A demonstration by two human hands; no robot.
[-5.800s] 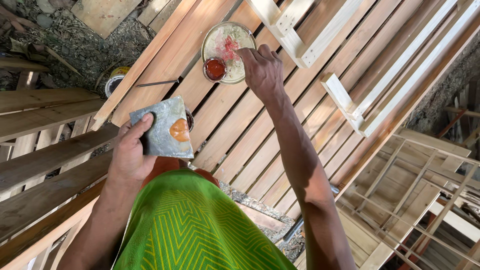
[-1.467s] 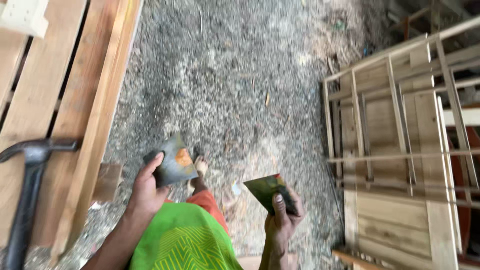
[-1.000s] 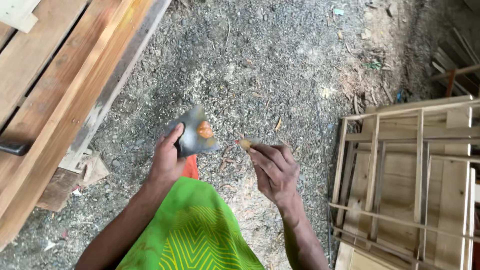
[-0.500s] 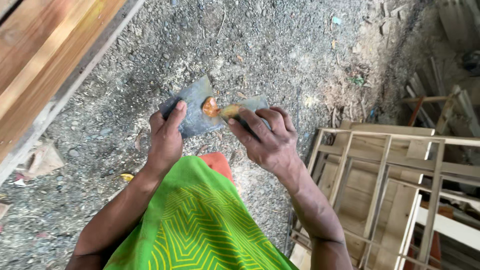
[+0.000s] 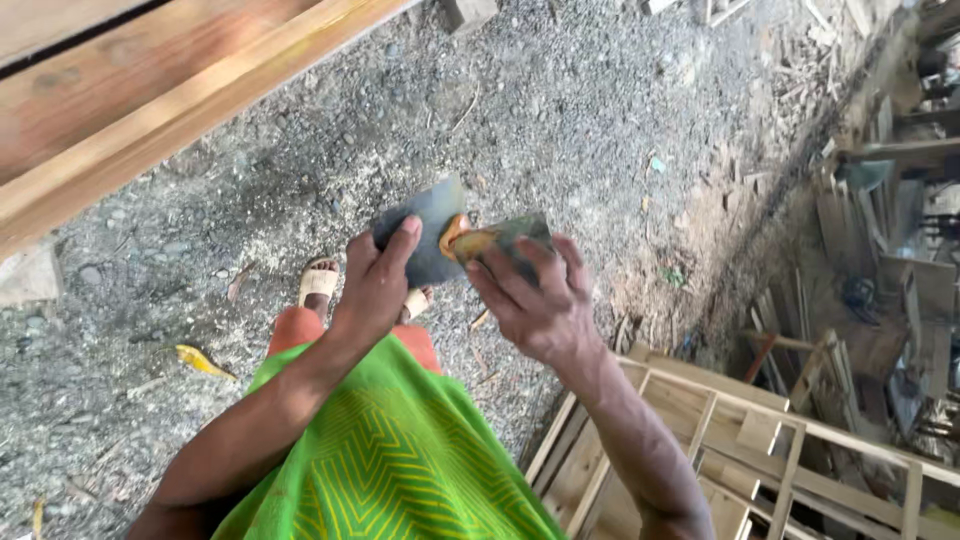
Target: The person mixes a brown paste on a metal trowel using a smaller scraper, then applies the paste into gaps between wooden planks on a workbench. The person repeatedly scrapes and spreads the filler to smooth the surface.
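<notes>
Shifted nearer together since half a second ago, left hand [image 5: 375, 290] gripping grey putty board [image 5: 425, 235] bearing orange filler [image 5: 455, 235], right hand [image 5: 535, 300] at 3 o'clock clasping scraper [image 5: 510, 235] against it, above gravel ground [image 5: 250, 200].

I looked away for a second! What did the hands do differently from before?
The right hand took up a small flat scraper and moved left until its tip met the orange putty on the grey plate. The view swung from the wooden slats to the gravel ground. The left hand still holds the plate.
</notes>
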